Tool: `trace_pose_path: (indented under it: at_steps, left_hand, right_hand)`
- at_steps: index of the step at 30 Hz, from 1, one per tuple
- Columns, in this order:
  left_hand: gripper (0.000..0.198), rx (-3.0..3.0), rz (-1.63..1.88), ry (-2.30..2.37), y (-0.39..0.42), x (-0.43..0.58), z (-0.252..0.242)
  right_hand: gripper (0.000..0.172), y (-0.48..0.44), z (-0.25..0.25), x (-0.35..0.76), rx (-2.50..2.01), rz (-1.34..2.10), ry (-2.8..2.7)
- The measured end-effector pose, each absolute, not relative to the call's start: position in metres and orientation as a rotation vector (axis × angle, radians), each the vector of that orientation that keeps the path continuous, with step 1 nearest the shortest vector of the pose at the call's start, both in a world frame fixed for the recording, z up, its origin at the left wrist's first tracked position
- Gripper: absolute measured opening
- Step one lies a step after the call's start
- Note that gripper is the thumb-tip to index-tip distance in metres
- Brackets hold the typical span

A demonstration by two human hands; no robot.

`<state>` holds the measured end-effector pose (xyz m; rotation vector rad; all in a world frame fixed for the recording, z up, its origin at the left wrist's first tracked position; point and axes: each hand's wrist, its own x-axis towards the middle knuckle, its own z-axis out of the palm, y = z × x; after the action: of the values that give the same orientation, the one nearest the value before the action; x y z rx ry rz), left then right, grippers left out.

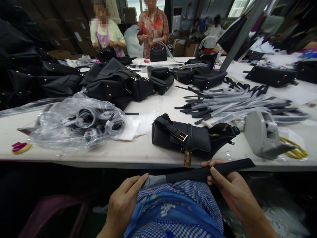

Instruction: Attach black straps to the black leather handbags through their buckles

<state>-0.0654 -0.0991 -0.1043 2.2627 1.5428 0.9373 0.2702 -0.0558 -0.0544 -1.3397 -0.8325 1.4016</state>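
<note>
A black bag strap (190, 173), with a whitish wrapping at its left part, stretches between my hands just in front of the table edge. My left hand (125, 200) pinches the wrapped end between thumb and fingers. Toward the other end, my right hand (226, 181) grips the black strap, its tip sticking out to the right. Right behind the strap, a black handbag (183, 135) with a gold buckle lies on the table, a gold clasp hanging at its front.
Plastic-wrapped coiled straps (86, 122) lie left, near pink-and-yellow scissors (21, 147). A grey tape dispenser (262, 135) stands right of the handbag. Behind are many loose straps (223, 102) and piled black bags (111, 82). Two people (153, 29) work across the white table (138, 153).
</note>
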Motion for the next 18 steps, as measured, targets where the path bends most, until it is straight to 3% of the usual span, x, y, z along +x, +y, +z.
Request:
trace_pose_path:
  at_steps: [18]
  left_hand:
    - [0.038,1.907,1.115,1.851,-0.142,-0.079,-0.160]
  right_hand:
    - [0.025,-0.084,-0.159,0.238,-1.251,1.726,-0.780]
